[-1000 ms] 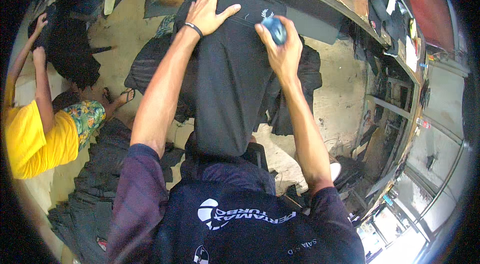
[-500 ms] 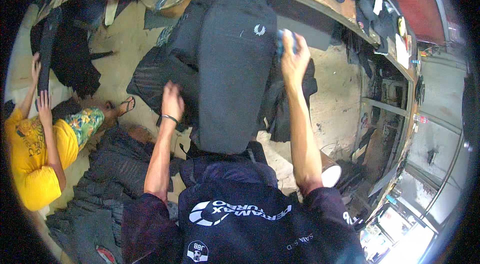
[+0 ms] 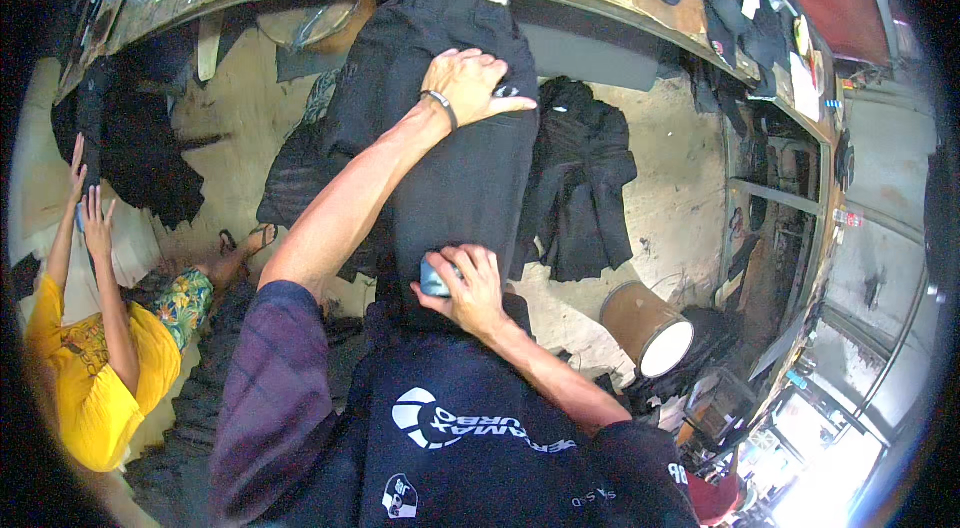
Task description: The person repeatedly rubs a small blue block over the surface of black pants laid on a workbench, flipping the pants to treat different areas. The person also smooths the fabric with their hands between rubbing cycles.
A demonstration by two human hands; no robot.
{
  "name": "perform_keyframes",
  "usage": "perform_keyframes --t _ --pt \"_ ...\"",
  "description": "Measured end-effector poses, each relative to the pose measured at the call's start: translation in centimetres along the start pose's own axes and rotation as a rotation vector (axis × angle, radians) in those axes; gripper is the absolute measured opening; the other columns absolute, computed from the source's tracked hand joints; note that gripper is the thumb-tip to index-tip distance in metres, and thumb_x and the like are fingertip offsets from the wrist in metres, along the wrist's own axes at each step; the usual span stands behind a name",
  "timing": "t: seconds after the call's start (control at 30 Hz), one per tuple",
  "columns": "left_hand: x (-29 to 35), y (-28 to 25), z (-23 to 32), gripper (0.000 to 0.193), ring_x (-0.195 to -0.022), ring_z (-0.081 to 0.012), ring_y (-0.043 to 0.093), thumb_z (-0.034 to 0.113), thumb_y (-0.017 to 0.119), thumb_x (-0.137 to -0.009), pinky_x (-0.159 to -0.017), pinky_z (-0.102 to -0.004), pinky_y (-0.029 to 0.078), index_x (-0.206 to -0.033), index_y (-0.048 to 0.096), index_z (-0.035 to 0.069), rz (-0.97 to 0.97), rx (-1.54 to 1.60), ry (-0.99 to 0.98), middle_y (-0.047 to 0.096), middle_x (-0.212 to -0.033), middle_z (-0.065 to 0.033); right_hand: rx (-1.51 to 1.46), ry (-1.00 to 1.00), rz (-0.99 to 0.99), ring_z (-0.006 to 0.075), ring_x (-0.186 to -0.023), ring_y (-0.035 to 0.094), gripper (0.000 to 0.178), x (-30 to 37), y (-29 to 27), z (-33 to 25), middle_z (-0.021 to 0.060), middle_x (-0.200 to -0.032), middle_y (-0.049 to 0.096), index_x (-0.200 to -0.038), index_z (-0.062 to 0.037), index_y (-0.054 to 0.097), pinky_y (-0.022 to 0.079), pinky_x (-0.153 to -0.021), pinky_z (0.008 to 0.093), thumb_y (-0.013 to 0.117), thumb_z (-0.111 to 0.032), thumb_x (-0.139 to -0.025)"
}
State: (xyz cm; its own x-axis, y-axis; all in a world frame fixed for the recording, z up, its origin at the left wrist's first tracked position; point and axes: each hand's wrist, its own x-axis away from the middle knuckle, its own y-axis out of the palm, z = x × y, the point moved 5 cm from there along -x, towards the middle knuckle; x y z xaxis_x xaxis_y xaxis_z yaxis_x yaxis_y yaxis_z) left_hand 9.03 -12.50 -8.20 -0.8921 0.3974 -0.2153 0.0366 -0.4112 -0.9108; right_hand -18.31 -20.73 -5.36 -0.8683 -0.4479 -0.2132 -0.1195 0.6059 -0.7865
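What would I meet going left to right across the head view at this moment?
Co-worker's yellow shirt → sandalled foot → right hand gripping a blue object → brown drum with a pale end → red panel.

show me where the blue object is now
In the head view, just below and left of centre, the blue object is in the right hand, over the near end of the black garment.

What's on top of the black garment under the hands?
The left hand rests on the black garment, partly covering a white emblem; lower down, the right hand grips a blue object over it. The emblem's covered part and the cloth beneath both hands can't be seen.
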Motion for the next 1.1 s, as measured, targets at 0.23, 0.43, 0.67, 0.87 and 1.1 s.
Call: perform_keyframes --t 0.23,0.43,0.67,0.87,1.1 --pt "-1.7 1.1 -1.4 0.091 -0.093 -0.0346 0.079 0.093 0.054 -0.083 -0.081 -0.0485 0.062 -0.095 0.081 0.007 -0.222 0.022 -0.062 0.080 -0.097 -0.0187 0.003 0.097 -0.043 0.0352 -0.112 0.058 0.061 -9.6 2.0 2.1 0.0121 -0.116 0.064 -0.119 -0.0069 0.070 0.050 -0.092 0.0489 0.093 -0.029 -0.067" --pt "-0.9 0.5 -0.8 0.090 -0.086 -0.0312 0.077 0.095 0.053 -0.081 -0.075 -0.0473 0.060 -0.087 0.078 0.009 -0.051 0.023 -0.079 0.077 -0.087 -0.0137 -0.170 0.074 -0.281 0.0323 -0.105 0.062 0.057 -2.1 2.5 -1.1 0.0085 -0.113 0.067 -0.114 -0.0133 0.075 0.050 -0.091 0.0470 0.094 -0.026 -0.062" --pt "-1.4 1.0 -1.1 0.089 -0.082 -0.0333 0.078 0.095 0.053 -0.081 -0.073 -0.0481 0.063 -0.086 0.078 0.010 -0.106 -0.009 -0.107 0.077 -0.086 -0.0148 0.041 0.094 -0.030 0.0344 -0.105 0.060 0.053 -5.7 0.6 1.7 0.0103 -0.115 0.066 -0.109 -0.0111 0.073 0.048 -0.089 0.0491 0.094 -0.028 -0.063" --pt "-1.5 1.0 -1.1 0.089 -0.078 -0.0331 0.077 0.095 0.052 -0.082 -0.069 -0.0474 0.063 -0.083 0.077 0.010 -0.110 -0.060 -0.067 0.077 -0.083 -0.0143 -0.114 0.010 -0.138 0.0315 -0.100 0.065 0.052 -3.7 -0.4 1.7 0.0090 -0.105 0.070 -0.107 -0.0119 0.075 0.051 -0.088 0.0473 0.096 -0.029 -0.062" --pt "-1.7 0.9 -1.3 0.089 -0.075 -0.0363 0.076 0.096 0.056 -0.078 -0.067 -0.0493 0.061 -0.076 0.074 0.009 -0.067 -0.015 -0.111 0.076 -0.080 -0.0169 -0.110 0.177 -0.278 0.0328 -0.108 0.061 0.055 -1.5 0.4 2.1 0.0087 -0.110 0.067 -0.111 -0.0138 0.076 0.050 -0.093 0.0494 0.095 -0.033 -0.063"
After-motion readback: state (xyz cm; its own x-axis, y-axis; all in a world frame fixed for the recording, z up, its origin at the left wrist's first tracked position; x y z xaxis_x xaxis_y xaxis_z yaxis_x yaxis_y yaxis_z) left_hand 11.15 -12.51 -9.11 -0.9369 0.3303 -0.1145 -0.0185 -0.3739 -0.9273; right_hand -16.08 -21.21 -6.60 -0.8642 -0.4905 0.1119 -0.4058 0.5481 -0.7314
